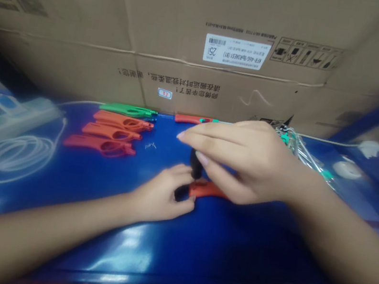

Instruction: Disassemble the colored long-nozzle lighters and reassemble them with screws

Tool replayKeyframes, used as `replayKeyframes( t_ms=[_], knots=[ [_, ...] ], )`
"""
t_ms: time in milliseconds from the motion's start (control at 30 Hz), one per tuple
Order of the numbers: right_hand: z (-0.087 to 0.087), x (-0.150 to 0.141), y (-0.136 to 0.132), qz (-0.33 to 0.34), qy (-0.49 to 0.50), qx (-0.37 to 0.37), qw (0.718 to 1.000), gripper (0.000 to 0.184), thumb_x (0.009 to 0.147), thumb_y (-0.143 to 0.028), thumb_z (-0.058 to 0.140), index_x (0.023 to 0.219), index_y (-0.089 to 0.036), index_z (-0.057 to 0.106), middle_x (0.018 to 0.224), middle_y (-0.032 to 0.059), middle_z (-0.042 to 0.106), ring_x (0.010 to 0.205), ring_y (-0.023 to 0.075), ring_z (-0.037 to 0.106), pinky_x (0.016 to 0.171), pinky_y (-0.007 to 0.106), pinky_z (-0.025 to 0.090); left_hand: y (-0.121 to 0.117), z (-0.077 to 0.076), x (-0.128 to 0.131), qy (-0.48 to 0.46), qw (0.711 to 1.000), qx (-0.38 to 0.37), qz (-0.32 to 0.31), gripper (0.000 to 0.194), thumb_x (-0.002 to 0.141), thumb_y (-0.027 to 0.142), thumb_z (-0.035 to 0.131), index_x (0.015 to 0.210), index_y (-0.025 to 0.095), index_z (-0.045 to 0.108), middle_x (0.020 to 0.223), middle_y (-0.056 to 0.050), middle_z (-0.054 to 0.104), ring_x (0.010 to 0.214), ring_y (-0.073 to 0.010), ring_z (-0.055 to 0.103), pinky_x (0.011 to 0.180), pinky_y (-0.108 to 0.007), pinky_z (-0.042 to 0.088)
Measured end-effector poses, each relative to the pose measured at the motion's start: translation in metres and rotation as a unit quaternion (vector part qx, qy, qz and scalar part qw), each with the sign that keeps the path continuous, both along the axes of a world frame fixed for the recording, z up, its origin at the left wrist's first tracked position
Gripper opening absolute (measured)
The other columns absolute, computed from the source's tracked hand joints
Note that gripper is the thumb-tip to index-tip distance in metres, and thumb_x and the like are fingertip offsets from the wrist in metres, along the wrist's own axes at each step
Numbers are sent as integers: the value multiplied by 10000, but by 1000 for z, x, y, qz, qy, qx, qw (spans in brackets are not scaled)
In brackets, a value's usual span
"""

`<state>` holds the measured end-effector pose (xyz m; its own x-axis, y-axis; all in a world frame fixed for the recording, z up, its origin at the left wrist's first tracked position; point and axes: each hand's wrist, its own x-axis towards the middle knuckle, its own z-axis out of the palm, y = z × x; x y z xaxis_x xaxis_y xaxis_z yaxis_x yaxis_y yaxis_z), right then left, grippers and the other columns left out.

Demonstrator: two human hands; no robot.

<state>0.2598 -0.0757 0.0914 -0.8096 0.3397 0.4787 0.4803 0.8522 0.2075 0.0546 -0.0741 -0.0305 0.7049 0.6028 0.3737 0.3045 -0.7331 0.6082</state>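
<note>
My right hand (245, 158) is closed round the black handle of a screwdriver (196, 165), which stands nearly upright. Its tip meets an orange lighter handle (208, 191) lying on the blue table. Pressed against the left end of that handle, the fingers and thumb of my left hand (166, 194) pinch it in place. Part of the orange handle is hidden under my right hand. Left of my hands, a green lighter handle (122, 110) and several orange-red lighter handles (111, 132) lie in a row. A few tiny screws (150, 145) are beside them.
Behind the blue table (89, 222) stands a large cardboard box (166, 21). A red lighter (193, 120) lies at its foot. Metal lighter tubes with teal parts (305, 156) are piled at right. A coiled white cable (14, 158) and a power strip (14, 125) sit at left.
</note>
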Motion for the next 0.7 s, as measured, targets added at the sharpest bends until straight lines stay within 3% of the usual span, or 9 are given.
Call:
replayKeyframes(
  t_ms=[100, 267, 433, 500, 567, 700],
  knots=[
    [-1, -1, 1, 21, 8, -18, 1000, 366, 1060, -281, 324, 1245, -179, 623, 1013, 63, 719, 889, 147, 669, 691, 255, 483, 1, -1, -1, -6, 1000, 3, -7, 297, 826, 154, 623, 1114, 204, 680, 1076, -57, 726, 983, -229, 675, 900, -376, 550],
    [-1, 0, 2, 46, 5, 53, 998, 346, 1040, -412, 446, 1089, -178, 696, 850, 30, 708, 675, 122, 622, 586, 255, 414, 1, -2, 0, -5, 1000, 11, 8, 321, 855, 201, 640, 1175, 189, 652, 1086, -73, 709, 977, -237, 670, 864, -383, 564],
    [6, -1, -5, 55, -1, -101, 993, 356, 1050, -272, 390, 1311, -176, 613, 1092, 76, 721, 1009, 151, 666, 799, 265, 490, 2, -4, 1, -28, 999, -20, -6, 212, 886, 211, 637, 1097, 194, 657, 1103, -67, 710, 1035, -235, 669, 923, -388, 554],
    [9, -1, -7, 71, -9, -127, 989, 333, 1050, -263, 402, 1282, -185, 629, 1084, 69, 723, 1012, 145, 662, 815, 263, 488, 2, -4, 1, -30, 999, -21, -7, 193, 884, 201, 638, 1076, 196, 658, 1082, -60, 712, 1027, -229, 671, 914, -375, 557],
    [10, -1, -7, 63, -16, -108, 992, 317, 1054, -313, 418, 1213, -186, 661, 1007, 60, 725, 931, 144, 666, 753, 257, 480, 2, -4, 1, -22, 1000, -15, 3, 180, 884, 216, 646, 1063, 195, 663, 1053, -61, 712, 1003, -232, 674, 883, -371, 566],
    [9, -3, -10, -32, -28, -16, 999, 420, 1059, -411, 386, 1088, -144, 708, 875, 71, 711, 727, 158, 644, 619, 270, 435, 1, -2, 2, -15, 1000, -8, 8, 243, 896, 229, 641, 1135, 197, 671, 1131, -82, 713, 1067, -255, 664, 926, -408, 557]
  ],
)
